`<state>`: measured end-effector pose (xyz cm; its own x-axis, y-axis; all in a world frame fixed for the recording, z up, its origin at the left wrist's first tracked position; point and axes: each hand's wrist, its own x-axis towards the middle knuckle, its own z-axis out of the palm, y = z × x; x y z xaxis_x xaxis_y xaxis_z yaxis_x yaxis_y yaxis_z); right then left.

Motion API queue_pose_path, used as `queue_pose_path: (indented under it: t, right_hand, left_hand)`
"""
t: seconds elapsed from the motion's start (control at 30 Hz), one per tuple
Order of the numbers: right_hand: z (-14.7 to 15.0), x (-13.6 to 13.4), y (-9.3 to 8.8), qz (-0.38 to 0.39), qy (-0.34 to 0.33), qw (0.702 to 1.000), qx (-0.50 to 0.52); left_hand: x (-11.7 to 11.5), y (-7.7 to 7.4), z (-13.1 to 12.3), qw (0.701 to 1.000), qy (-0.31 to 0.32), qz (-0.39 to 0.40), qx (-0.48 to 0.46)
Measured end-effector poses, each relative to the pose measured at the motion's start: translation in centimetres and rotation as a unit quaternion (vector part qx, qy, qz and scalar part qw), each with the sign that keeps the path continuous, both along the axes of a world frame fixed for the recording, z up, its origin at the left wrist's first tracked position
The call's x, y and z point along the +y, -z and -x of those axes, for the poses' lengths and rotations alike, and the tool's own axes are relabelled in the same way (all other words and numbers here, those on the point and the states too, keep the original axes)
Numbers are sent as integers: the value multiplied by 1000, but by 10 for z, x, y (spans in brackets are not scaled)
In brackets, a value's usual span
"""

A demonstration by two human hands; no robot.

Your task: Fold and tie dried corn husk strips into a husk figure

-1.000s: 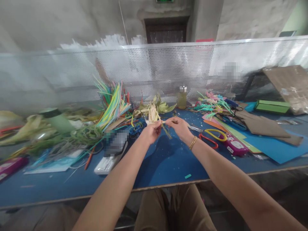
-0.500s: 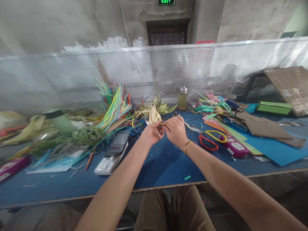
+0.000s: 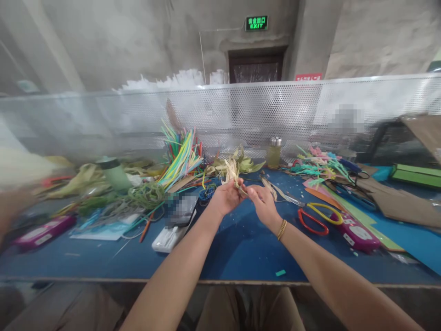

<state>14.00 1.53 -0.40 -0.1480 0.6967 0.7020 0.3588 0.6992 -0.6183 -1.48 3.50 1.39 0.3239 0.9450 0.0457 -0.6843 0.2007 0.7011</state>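
Note:
My left hand [image 3: 226, 198] is closed around a bundle of pale, dried corn husk [image 3: 232, 170], whose loose leaves fan out beyond the fingers. A narrow twisted end of the husk runs from it toward my right hand [image 3: 264, 202]. That hand, wearing a gold bracelet, pinches this end between thumb and fingers; the exact grip is partly hidden. Both hands are held above the blue table [image 3: 241, 248]. Just right of them lie a strip of dry husk [image 3: 270, 187] and scissors [image 3: 313, 218] with one red and one yellow handle.
Left are a phone [image 3: 181, 209] on a white device [image 3: 174, 236], tangled green cords [image 3: 144, 193], colourful stems [image 3: 182, 158] and a green bottle [image 3: 115, 174]. Right are a purple box [image 3: 358, 234] and coloured paper [image 3: 406, 243]. A blurred arm [image 3: 12, 202] shows at far left. Behind stands a perforated screen [image 3: 262, 110].
The view has turned left and up, so everything sits further right and lower. My right hand has rolled thumb-up and drawn slightly away from the left, baring the husk's twisted end.

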Motion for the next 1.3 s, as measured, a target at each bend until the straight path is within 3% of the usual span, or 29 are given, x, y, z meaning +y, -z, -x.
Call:
queue_pose_path:
  t: [0.1,0.23,0.4,0.47,0.53,0.63,0.7,0.77,1.03,1.2,1.3]
  right_hand:
    - [-3,6,-1,-12,14,999,51]
    - [-10,17,-3,-56,84,995,18]
    - [-14,24,-3,-5,82,996,38]
    - [-18,25,-5,9,45,998,47]
    - [-24,27,-9,57,-43,995,73]
    - [-36,33,-14,191,-161,950,185]
    - [-39,36,-14,259,-155,925,229]
    - [-35,37,-11,295,-137,924,202]
    - [-21,29,-9,219,-106,963,118]
    - [-27,31,-10,178,-61,974,129]
    - [-27,34,-8,174,-79,972,139]
  left_hand:
    - [4,5,-2,999,14,35,-2]
    - [7,9,-6,995,21,80,59]
    - [6,9,-9,986,8,64,152]
    - [5,7,-7,985,2,55,166]
    - [5,6,-6,984,-7,48,171]
    - [6,6,-4,983,-14,40,177]
    - [6,7,-5,981,-5,32,192]
    - [7,8,-5,977,5,23,213]
    - [8,12,-5,966,18,39,255]
    - [3,6,-6,971,77,59,217]
    - [1,6,-7,973,76,55,212]
